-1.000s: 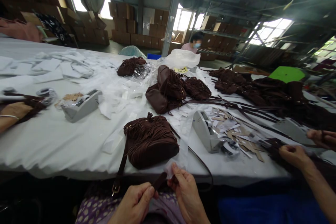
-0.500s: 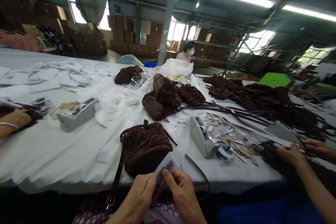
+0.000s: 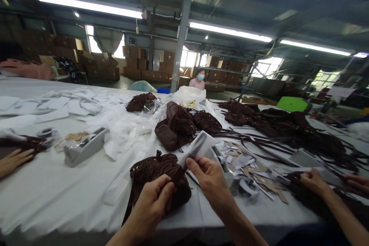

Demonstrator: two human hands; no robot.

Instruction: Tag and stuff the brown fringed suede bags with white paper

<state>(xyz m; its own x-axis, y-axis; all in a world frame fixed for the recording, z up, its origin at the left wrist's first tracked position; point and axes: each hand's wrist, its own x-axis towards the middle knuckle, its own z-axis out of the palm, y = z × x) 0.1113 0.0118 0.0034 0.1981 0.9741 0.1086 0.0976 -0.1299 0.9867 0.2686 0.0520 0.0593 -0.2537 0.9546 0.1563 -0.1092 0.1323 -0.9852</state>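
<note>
In the head view, your two hands are both busy above the near edge of the tabletop (image 3: 72,188). Your left hand (image 3: 154,200) pinches one brown strap (image 3: 176,175) between thumb and fingers; your right hand (image 3: 210,173) grips one white sheet (image 3: 201,143) at the strap's end, a dark band showing through it. One fringed bag (image 3: 157,165) sits just behind your left hand, by the middle of that near edge.

Three grey dispensers stand about: one (image 3: 86,148) left of the bag, one (image 3: 229,177) partly behind your right hand, one (image 3: 305,159) toward the tabletop's right end. The brown pile (image 3: 276,123) along the far right edge is too tangled to count. Three co-workers' hands show: one (image 3: 14,161) at left, two (image 3: 315,182) at right.
</note>
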